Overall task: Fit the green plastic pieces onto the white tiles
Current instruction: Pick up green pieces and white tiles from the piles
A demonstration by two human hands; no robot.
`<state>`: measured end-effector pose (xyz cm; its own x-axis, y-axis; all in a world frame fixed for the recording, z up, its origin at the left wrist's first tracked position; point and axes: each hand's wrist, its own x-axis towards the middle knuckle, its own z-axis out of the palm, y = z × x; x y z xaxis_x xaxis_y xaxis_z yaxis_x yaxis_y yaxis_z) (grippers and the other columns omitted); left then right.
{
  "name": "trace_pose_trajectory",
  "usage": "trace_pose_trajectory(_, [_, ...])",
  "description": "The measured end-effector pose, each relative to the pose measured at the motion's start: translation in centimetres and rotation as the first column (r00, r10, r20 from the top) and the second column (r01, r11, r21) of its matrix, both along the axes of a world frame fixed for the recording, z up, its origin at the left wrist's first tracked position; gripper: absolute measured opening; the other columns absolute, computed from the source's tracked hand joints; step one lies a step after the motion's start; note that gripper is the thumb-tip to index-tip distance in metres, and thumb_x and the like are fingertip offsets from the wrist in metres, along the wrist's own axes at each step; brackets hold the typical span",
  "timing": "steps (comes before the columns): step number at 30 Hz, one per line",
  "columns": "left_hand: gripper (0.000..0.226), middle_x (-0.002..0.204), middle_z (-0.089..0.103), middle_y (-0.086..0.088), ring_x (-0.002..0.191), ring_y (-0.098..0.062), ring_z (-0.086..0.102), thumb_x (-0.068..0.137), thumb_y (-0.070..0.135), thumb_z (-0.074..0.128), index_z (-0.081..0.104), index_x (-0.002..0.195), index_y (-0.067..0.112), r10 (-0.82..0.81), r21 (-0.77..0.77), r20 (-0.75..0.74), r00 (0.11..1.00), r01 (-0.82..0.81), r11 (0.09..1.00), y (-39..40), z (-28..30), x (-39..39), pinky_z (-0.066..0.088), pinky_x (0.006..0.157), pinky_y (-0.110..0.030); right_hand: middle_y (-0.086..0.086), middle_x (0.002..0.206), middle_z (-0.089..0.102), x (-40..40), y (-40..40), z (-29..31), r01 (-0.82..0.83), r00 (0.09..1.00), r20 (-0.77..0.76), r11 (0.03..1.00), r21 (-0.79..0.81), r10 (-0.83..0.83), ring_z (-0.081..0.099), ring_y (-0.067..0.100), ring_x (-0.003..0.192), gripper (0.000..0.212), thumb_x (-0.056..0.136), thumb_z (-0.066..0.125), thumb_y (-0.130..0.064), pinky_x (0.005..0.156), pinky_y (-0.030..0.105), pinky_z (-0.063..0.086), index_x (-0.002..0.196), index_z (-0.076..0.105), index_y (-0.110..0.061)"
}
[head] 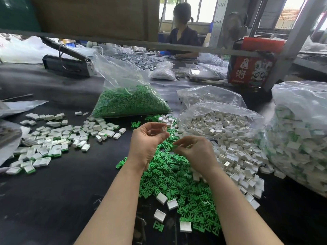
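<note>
Green piece (175,147) pinched in right hand (194,152); left hand (148,138) pinches white tile (163,129), both above loose green pile (177,183).

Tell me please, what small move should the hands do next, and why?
Probably bring the two hands together and press the green piece onto the white tile. The left hand pinches the tile and the right hand pinches the green piece, both raised above the green pile, with a small gap between them.
</note>
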<state>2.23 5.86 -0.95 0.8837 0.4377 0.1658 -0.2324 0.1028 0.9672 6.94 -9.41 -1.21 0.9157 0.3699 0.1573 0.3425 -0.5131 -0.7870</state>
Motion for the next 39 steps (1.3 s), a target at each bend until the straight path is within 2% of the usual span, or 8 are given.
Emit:
trace_pose_trajectory(3, [0.019, 0.078, 0.074, 0.000, 0.072, -0.006, 0.068, 0.075, 0.002, 0.079, 0.071, 0.088, 0.014, -0.013, -0.005, -0.019, 1.000, 0.013, 1.000, 0.0, 0.0, 0.0, 0.051, 0.061, -0.017, 0.002, 0.079, 0.074, -0.1, -0.3, 0.3, 0.055, 0.993, -0.114, 0.971, 0.234, -0.029, 0.068, 0.011, 0.070, 0.012, 0.076, 0.082, -0.017, 0.064, 0.020, 0.054, 0.086, 0.077, -0.016])
trace_pose_trajectory(7, [0.025, 0.073, 0.074, 0.003, 0.069, -0.005, 0.068, 0.067, 0.010, 0.082, 0.071, 0.088, 0.014, -0.026, -0.030, -0.031, 0.999, 0.025, 0.999, -0.2, 0.2, -0.2, 0.051, 0.059, -0.016, 0.001, 0.076, 0.073, -0.4, -0.2, 0.9, 0.079, 0.976, -0.218, 0.906, 0.416, 0.015, 0.061, -0.004, 0.056, 0.007, 0.085, 0.073, -0.016, 0.054, 0.009, 0.045, 0.091, 0.075, -0.012])
trace_pose_trajectory(12, [0.029, 0.075, 0.074, 0.002, 0.069, -0.007, 0.068, 0.058, 0.018, 0.081, 0.073, 0.086, 0.017, -0.066, -0.099, -0.044, 0.997, 0.062, 0.993, -0.4, 0.4, -0.2, 0.054, 0.061, -0.019, 0.004, 0.076, 0.072, -0.3, -0.2, 1.3, 0.161, 0.902, -0.411, 0.780, 0.605, 0.133, 0.052, 0.006, 0.058, 0.014, 0.088, 0.068, -0.014, 0.052, 0.019, 0.041, 0.097, 0.074, -0.005])
trace_pose_trajectory(16, [0.026, 0.076, 0.074, -0.001, 0.070, -0.009, 0.068, 0.059, 0.016, 0.080, 0.075, 0.085, 0.017, -0.101, -0.154, -0.038, 0.994, 0.095, 0.984, -0.5, 0.5, -0.3, 0.055, 0.064, -0.020, 0.007, 0.074, 0.071, -0.2, -0.2, 1.6, 0.237, 0.830, -0.489, 0.623, 0.746, 0.269, 0.053, 0.010, 0.057, 0.009, 0.083, 0.069, -0.008, 0.046, 0.017, 0.041, 0.090, 0.071, -0.004])
trace_pose_trajectory(21, [0.029, 0.075, 0.074, 0.000, 0.070, -0.008, 0.068, 0.059, 0.016, 0.080, 0.074, 0.088, 0.015, -0.126, -0.144, -0.051, 0.991, 0.117, 0.983, -1.0, 0.7, -0.4, 0.055, 0.064, -0.019, 0.009, 0.075, 0.072, -0.2, 0.1, 1.6, 0.252, 0.840, -0.484, 0.613, 0.749, 0.246, 0.056, 0.010, 0.055, 0.008, 0.085, 0.068, -0.005, 0.045, 0.017, 0.043, 0.093, 0.069, -0.002])
trace_pose_trajectory(29, [0.031, 0.075, 0.075, -0.003, 0.068, -0.009, 0.071, 0.058, 0.009, 0.080, 0.073, 0.089, 0.007, -0.130, -0.164, -0.054, 0.990, 0.120, 0.979, -1.4, 0.8, -0.3, 0.052, 0.059, -0.017, 0.004, 0.068, 0.068, -0.5, 0.6, 1.5, 0.173, 0.920, -0.361, 0.664, 0.727, 0.155, 0.051, 0.009, 0.054, 0.004, 0.088, 0.067, -0.004, 0.048, 0.019, 0.040, 0.085, 0.068, -0.006])
trace_pose_trajectory(35, [0.019, 0.078, 0.076, -0.006, 0.069, -0.011, 0.072, 0.073, -0.001, 0.076, 0.074, 0.090, 0.006, -0.127, -0.198, -0.064, 0.990, 0.112, 0.974, -1.4, 0.7, -0.3, 0.054, 0.060, -0.017, -0.002, 0.068, 0.069, -0.8, 0.6, 1.4, 0.106, 0.966, -0.244, 0.729, 0.676, 0.087, 0.055, 0.005, 0.057, 0.005, 0.089, 0.067, -0.008, 0.053, 0.018, 0.045, 0.084, 0.069, -0.009])
trace_pose_trajectory(39, [0.016, 0.078, 0.076, -0.005, 0.070, -0.011, 0.071, 0.075, 0.002, 0.075, 0.074, 0.090, 0.008, -0.127, -0.215, -0.057, 0.990, 0.112, 0.970, -1.5, 0.9, -0.3, 0.054, 0.062, -0.017, -0.008, 0.063, 0.066, -0.9, 0.8, 1.4, 0.082, 0.978, -0.200, 0.758, 0.647, 0.065, 0.056, 0.002, 0.056, 0.005, 0.088, 0.068, -0.007, 0.053, 0.017, 0.045, 0.084, 0.070, -0.009])
